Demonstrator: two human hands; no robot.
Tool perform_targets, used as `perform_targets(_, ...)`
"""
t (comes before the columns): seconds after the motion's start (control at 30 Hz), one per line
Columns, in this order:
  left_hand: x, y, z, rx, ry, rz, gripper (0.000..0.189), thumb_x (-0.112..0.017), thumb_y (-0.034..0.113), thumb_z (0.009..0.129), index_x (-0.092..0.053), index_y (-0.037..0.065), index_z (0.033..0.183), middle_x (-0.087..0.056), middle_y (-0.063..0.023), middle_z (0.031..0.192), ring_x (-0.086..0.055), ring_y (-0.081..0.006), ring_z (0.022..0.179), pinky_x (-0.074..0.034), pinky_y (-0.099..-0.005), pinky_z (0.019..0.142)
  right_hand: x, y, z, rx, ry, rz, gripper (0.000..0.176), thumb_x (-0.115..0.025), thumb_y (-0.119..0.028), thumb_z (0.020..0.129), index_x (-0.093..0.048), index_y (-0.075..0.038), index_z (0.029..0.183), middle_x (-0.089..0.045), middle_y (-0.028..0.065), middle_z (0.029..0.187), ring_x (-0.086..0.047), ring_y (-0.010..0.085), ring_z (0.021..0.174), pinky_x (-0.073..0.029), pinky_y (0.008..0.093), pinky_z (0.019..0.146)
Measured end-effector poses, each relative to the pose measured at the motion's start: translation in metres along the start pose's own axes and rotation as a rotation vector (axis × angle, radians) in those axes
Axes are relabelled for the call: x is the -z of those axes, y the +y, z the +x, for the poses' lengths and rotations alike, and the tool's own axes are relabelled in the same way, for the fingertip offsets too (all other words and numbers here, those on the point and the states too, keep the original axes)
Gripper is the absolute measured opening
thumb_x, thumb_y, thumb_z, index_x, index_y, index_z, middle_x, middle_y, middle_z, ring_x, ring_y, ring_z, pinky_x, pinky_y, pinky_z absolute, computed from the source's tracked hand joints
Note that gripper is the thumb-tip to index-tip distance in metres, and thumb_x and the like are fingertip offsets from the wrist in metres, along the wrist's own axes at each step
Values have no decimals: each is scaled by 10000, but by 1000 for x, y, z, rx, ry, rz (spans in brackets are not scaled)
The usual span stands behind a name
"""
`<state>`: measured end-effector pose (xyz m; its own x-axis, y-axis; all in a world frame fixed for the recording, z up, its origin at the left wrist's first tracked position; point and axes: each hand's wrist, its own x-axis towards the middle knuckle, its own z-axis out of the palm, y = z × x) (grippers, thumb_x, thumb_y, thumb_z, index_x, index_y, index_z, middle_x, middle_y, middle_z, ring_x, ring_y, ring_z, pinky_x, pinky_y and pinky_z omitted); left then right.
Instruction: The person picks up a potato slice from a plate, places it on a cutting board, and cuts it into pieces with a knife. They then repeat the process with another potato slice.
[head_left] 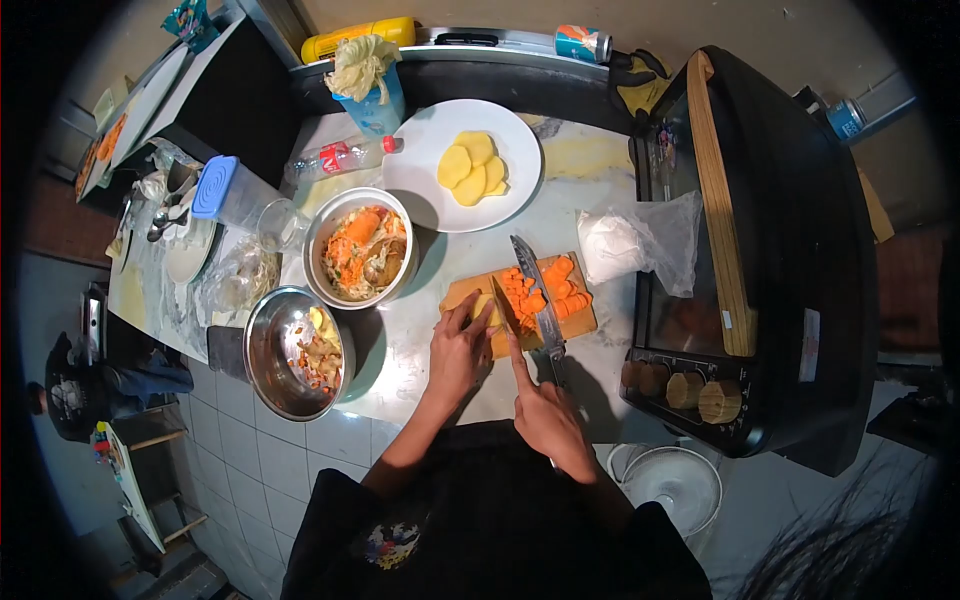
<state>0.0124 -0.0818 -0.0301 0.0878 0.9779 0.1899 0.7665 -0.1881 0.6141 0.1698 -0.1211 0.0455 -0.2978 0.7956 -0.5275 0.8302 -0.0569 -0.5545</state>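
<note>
My left hand (456, 350) presses a piece of peeled potato (487, 309) onto the wooden cutting board (582, 321), its fingers bent over it. My right hand (548, 418) grips a knife (502, 298), index finger stretched along its top. The blade stands right beside the potato and my left fingertips. A second, broader knife (547, 318) lies across the board, with chopped carrot (523, 297) on one side and carrot slices (566, 290) on the other. Potato slices (471, 168) rest on a white plate (418, 200) beyond the board.
Left of the board stand a white bowl (312, 247) of vegetables and peelings and a steel bowl (262, 375) of scraps. A bag of white powder (612, 245) sits beside the black oven (800, 260). A plastic bottle (340, 158) lies behind. Another person (85, 390) is far left.
</note>
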Motion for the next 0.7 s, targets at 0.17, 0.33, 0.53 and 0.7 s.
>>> perform_targets(0.17,1,0,1,16,-25,-4,392,-647,118,831,-634,75,1220,-552,-176,1284,-573,-356,1040,-472,-426,888,-6,4,0,18,22,7,875,-518,5,822,-43,-213,1524,-589,301,680,-590,475,672,-466,536,682)
perform_targets(0.33,0,-1,2,30,-43,-9,400,-648,110,826,-632,74,1223,-550,-177,1287,-569,-360,1052,-469,-425,901,-3,2,-1,49,38,1,883,-527,15,807,-50,-186,1523,-592,296,678,-592,474,668,-474,526,675)
perform_targets(0.53,3,0,2,15,-63,18,418,-648,94,821,-621,75,1237,-544,-177,1295,-568,-371,1059,-478,-425,897,-7,3,1,68,-12,-44,926,-559,41,745,-46,-60,1509,-600,298,695,-605,462,675,-490,501,675)
perform_targets(0.7,-1,-2,2,26,-78,19,425,-650,87,815,-619,74,1239,-540,-178,1300,-569,-372,1059,-489,-422,883,-13,6,0,191,132,-165,953,-574,55,717,-33,-13,1499,-603,243,636,-609,431,612,-503,481,630)
